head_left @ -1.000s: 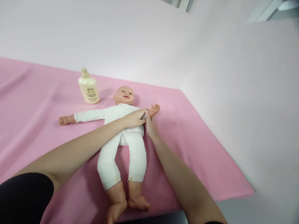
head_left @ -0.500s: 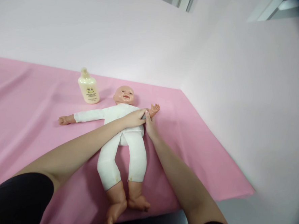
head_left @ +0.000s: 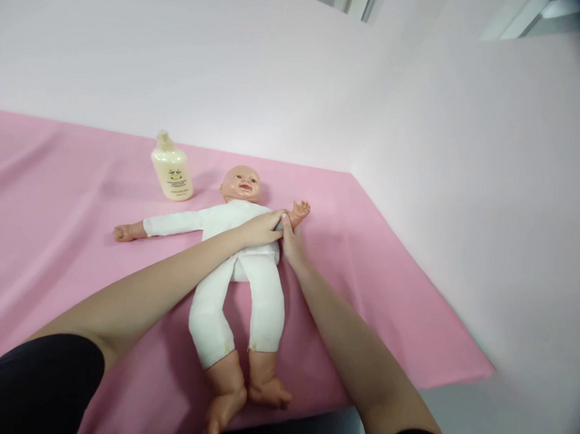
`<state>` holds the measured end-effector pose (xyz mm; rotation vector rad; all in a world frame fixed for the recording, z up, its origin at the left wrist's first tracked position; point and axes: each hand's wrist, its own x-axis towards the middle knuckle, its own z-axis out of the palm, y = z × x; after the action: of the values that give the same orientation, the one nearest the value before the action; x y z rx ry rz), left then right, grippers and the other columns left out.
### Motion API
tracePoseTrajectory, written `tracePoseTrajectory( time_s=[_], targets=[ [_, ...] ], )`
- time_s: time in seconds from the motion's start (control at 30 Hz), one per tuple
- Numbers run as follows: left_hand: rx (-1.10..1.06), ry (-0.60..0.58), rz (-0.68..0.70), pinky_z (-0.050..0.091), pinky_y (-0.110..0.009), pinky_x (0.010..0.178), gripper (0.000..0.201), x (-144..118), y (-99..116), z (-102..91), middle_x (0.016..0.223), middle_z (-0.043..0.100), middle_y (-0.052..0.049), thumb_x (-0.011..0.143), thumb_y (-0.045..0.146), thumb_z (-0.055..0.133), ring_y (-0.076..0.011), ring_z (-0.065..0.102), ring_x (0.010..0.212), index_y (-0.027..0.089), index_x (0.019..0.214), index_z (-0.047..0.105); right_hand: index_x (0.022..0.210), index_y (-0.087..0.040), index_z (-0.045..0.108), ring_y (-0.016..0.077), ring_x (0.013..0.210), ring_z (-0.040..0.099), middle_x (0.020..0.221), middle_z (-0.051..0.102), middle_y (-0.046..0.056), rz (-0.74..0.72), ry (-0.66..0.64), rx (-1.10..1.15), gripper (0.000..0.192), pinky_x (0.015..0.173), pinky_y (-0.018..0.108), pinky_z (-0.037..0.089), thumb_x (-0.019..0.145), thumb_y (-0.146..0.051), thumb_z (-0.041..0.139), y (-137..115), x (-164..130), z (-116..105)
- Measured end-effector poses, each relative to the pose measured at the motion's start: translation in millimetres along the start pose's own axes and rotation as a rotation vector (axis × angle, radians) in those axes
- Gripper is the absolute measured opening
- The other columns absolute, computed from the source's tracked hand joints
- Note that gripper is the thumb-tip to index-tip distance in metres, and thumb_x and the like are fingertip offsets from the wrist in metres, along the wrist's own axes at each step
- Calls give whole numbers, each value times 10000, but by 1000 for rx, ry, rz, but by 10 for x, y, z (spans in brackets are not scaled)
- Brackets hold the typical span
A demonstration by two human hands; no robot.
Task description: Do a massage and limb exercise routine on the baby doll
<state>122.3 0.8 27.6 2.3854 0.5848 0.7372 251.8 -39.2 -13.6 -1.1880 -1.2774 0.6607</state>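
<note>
Doll [head_left: 241, 260] on its back across the pink sheet [head_left: 48, 228], head toward the far wall, feet toward me at the near edge. White one-piece suit covers trunk, arms and legs; bare plastic head, hands and feet show. Its one arm stretches straight out to my left, hand lying flat on the sheet. The other arm runs out to my right, little hand raised, fingers spread

My left hand [head_left: 262, 230] reaches over the doll's chest from the left, forearm crossing its belly and upper thigh. Fingers lie along the sleeve of the right-side arm, closed on it near the shoulder end, thumb side up

My right hand [head_left: 292, 243] comes up from below on the right of the trunk. Thumb and fingers pinch the same sleeve close to the wrist, just under the doll's raised hand. Both my hands touch one another at the fingertips there, so the sleeve is gripped between them; how tight, I cannot tell

Doll's legs lie apart, knees slightly out, both feet just at the sheet's near edge, one foot over it

Bottle [head_left: 172, 169], cream-coloured, stands upright on the sheet beyond the doll's left-stretched arm, near the head but apart from it. Cap on, small print on the front, too small to read

Sheet wrinkled in long folds on the left. Pale wall [head_left: 230, 63] behind and to the right

Black sleeves at both my upper arms, low in view
</note>
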Motion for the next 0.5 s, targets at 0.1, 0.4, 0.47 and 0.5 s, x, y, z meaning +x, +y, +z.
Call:
tracePoseTrajectory(
  time_s=[0.1, 0.4, 0.47, 0.5],
  targets=[
    [0, 0, -3, 498, -417, 1045, 367, 1, -5, 2, 1126, 695, -73, 840, 177, 499, -243, 655, 1047, 177, 1200, 569, 1618, -197, 289, 214, 1638, 124, 1755, 177, 66, 2, 8, 11, 887, 1334, 408, 134, 927, -732, 440, 21, 11, 5],
    [-5, -1, -5, 502, -440, 1028, 360, -4, 11, -11, 1114, 695, -89, 840, 198, 494, -267, 656, 1059, 166, 1189, 574, 1622, -238, 286, 213, 1640, 110, 1757, 170, 41, -7, 11, 14, 899, 1336, 439, 125, 912, -768, 432, 48, 22, 10],
    [-6, -3, -9, 503, -445, 1024, 362, -6, 17, -13, 1118, 695, -93, 838, 203, 495, -270, 655, 1050, 163, 1190, 574, 1620, -200, 290, 221, 1639, 118, 1755, 179, 65, -8, 8, 11, 902, 1335, 420, 132, 922, -754, 432, 34, 15, 6],
    [-6, -4, -10, 503, -443, 1024, 363, -6, 20, -14, 1119, 696, -91, 837, 203, 497, -267, 655, 1041, 164, 1189, 574, 1620, -184, 290, 225, 1639, 121, 1753, 183, 76, -6, 6, 10, 905, 1334, 414, 137, 926, -748, 432, 27, 11, 4]
  ],
)
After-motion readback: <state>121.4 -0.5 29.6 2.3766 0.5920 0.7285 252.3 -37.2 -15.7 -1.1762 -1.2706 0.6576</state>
